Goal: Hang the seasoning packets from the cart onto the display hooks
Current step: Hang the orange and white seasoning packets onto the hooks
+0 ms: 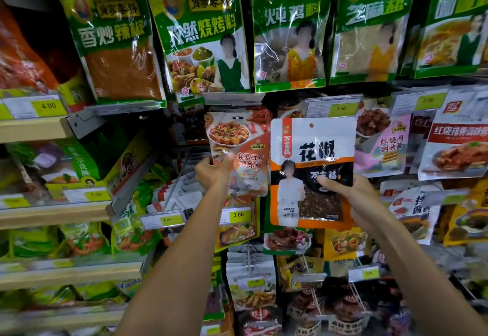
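Note:
My right hand (353,198) grips a white, orange and black peppercorn packet (313,161) by its lower right corner and holds it upright in front of the display. The packet has a small hang hole near its top edge. My left hand (214,173) pinches the left edge of a hanging mapo tofu sauce packet (237,140), which has a slot at its top. A bare display hook (179,174) slants out just left of that hand. The cart is out of view.
A row of large green seasoning bags (200,31) hangs across the top. Price tags (340,108) sit on the hook ends. Wooden shelves (34,127) with bagged goods stand at the left. More sauce packets (454,137) crowd the right and lower hooks.

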The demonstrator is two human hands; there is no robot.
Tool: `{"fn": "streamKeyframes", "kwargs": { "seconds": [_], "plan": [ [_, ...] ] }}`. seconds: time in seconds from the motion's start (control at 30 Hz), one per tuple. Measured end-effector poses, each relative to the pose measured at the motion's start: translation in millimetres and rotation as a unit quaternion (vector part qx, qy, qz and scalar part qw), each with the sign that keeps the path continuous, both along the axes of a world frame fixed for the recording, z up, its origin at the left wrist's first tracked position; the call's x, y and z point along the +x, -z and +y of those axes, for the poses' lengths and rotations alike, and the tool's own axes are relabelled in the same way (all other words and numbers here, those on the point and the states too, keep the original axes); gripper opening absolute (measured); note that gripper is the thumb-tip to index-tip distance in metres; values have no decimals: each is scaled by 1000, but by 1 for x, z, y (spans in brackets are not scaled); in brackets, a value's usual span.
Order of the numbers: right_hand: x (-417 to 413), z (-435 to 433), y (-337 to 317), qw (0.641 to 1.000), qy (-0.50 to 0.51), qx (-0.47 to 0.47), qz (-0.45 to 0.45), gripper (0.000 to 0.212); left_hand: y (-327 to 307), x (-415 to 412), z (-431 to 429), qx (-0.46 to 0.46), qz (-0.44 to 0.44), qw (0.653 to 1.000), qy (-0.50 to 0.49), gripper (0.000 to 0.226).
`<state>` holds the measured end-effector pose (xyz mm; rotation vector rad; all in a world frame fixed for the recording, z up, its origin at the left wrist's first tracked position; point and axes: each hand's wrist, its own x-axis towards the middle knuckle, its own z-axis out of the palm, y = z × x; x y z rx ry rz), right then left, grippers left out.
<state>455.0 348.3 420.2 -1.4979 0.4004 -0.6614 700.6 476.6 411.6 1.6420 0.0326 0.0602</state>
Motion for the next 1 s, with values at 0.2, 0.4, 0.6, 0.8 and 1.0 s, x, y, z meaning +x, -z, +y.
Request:
{"fn": "streamKeyframes", "kwargs": {
  "seconds": [0.2, 0.4, 0.6, 0.8, 1.0],
  "plan": [
    [7, 0, 5, 1000, 17, 2, 8, 23, 6, 12, -15, -28, -5, 1000, -13, 27],
    [5, 1, 11, 999, 28, 7, 16, 24, 2, 12, -17, -45, -1, 999, 16, 30],
    [1, 10, 9, 999, 21, 15, 19, 35, 14, -2, 20, -7, -49, 995, 84, 34],
    [3, 28, 2, 1000, 5, 23, 8, 47, 22, -27, 72, 69, -85, 986, 129, 33],
    [18, 56, -5, 998, -65, 9, 1, 31, 20, -60, 139, 142, -175, 966, 128, 27]
  ]
}}
